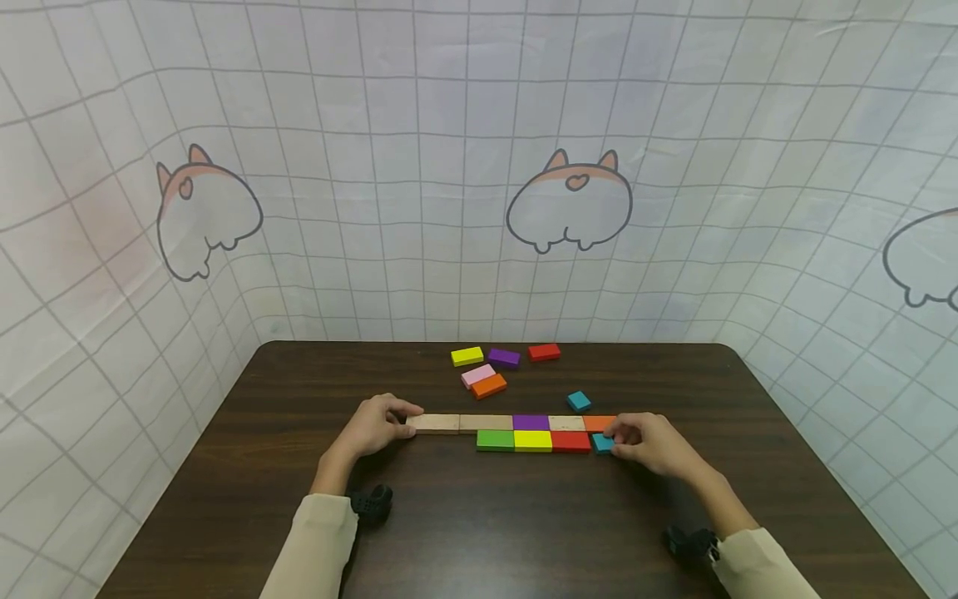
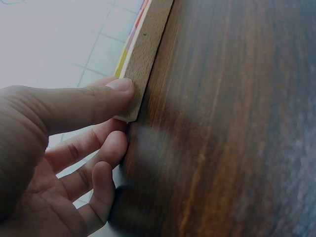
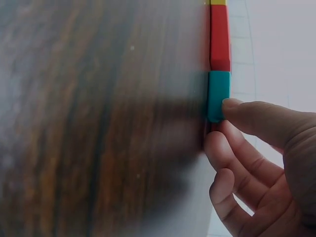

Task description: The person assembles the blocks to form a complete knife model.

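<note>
Two rows of wooden blocks lie against each other on the table. In the head view, my left hand (image 1: 377,423) pinches the outer end of a plain wood block (image 1: 436,424), the leftmost of the back row; the left wrist view shows the thumb on its front face. With thumb and fingers, my right hand (image 1: 653,443) holds a small blue block (image 1: 602,443) at the front row's right end, beside a red block (image 1: 570,442). Above it an orange block (image 1: 597,423) ends the back row, partly hidden by that hand.
The front row also has a green block (image 1: 496,441) and a yellow block (image 1: 533,441). Behind the rows lie a loose blue block (image 1: 579,402), an orange block (image 1: 489,386), a pink block (image 1: 477,376) and others. A patterned curtain (image 1: 419,283) hangs past the dark table (image 1: 479,524).
</note>
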Motion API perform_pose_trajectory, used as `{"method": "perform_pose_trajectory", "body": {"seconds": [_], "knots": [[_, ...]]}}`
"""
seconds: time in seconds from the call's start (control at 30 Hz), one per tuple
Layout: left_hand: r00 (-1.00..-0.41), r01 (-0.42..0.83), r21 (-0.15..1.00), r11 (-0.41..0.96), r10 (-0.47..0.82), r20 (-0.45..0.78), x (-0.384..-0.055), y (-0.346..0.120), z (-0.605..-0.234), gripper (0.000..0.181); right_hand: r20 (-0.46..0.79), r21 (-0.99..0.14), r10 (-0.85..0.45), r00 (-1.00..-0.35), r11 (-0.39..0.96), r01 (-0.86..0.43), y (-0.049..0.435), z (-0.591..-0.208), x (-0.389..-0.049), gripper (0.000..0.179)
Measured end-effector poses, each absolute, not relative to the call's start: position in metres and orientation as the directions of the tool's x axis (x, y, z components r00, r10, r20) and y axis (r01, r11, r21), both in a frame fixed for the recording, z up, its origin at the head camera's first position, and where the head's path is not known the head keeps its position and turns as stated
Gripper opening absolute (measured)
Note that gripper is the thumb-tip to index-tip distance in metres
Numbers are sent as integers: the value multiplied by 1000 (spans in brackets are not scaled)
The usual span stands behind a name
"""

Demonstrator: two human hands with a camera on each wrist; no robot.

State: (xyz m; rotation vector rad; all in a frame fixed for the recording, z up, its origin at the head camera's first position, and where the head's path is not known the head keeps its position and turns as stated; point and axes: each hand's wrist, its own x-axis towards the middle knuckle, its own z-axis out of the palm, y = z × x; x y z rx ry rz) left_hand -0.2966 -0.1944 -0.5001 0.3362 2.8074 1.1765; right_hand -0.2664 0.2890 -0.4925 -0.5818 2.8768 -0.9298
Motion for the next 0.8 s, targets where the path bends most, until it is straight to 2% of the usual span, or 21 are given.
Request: {"method": "perform_pose_trajectory", "body": {"seconds": [0.8], "knots": [[-970, 177, 726, 664, 242, 15, -295, -195, -498, 31, 45, -586, -368, -929, 743, -322, 280, -491, -267, 16]]}}
